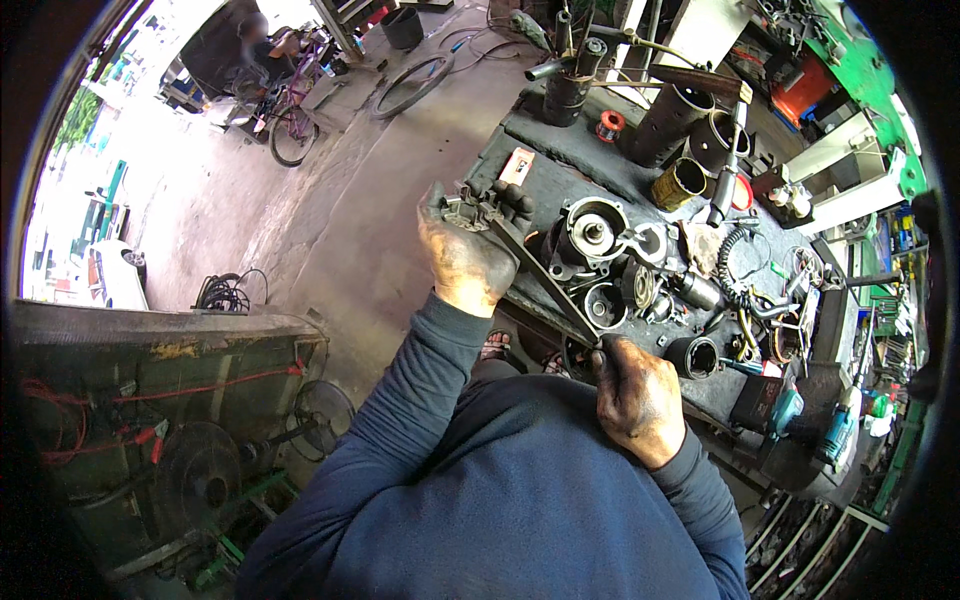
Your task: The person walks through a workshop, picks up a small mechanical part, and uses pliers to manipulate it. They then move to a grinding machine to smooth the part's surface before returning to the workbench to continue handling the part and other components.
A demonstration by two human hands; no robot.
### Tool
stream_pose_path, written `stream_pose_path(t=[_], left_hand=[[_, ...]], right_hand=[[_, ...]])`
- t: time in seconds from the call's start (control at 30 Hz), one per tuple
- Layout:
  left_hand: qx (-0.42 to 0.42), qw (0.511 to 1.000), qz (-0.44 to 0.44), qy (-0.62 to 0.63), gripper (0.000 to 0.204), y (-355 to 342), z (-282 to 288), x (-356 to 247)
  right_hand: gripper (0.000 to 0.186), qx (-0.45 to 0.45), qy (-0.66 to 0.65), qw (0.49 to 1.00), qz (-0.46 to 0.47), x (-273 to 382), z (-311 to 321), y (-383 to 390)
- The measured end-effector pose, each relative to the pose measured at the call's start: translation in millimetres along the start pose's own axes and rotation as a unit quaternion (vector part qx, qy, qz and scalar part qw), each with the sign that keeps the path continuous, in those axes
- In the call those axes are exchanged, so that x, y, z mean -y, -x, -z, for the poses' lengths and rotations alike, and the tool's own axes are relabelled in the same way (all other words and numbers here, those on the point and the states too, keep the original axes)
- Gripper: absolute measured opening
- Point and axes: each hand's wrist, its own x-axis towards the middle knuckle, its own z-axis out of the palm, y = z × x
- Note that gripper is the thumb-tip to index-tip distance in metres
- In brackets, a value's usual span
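My left hand (470,262), palm up and smeared with dark grease, has its fingers curled round a small grey metal part (466,212) with bracket-like edges. In my right hand (640,402), closed in a fist, is the near end of a long flat metal bar that looks like a flat file (548,283). The file slants up to the left, and its far end lies against the metal part. Just beyond it on the dark workbench (560,150) sits an opened round motor housing (593,232). A ring-shaped metal casing (604,304) stands close to the file's near end.
Dark metal cylinders (672,122), a yellowish can (679,184), a red spool (610,126) and a small box (516,166) stand on the bench. Teal power tools (840,430) lie at right. Another bench (170,330) borders the left. A tyre (414,86), bicycle (292,130) and person (262,48) are farther off.
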Motion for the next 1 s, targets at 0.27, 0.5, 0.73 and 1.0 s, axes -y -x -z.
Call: stream_pose_path(t=[0.27,0.5,0.73,1.0], left_hand=[[-0.022,0.982,-0.079,-0.172,0.041,3,3,13],[0.020,0.965,-0.144,-0.218,0.037,5,4,12],[-0.011,0.970,-0.130,-0.203,0.041,4,-3,-3],[0.024,0.976,-0.114,-0.182,0.042,6,-3,-10]], right_hand=[[0.019,0.043,-0.049,0.997,-0.036,-1,0,-12],[0.023,0.023,-0.102,0.994,-0.021,7,-13,-28],[0.020,0.005,-0.125,0.992,0.026,10,-25,-42],[0.019,0.014,-0.073,0.997,0.027,23,-17,-44]])
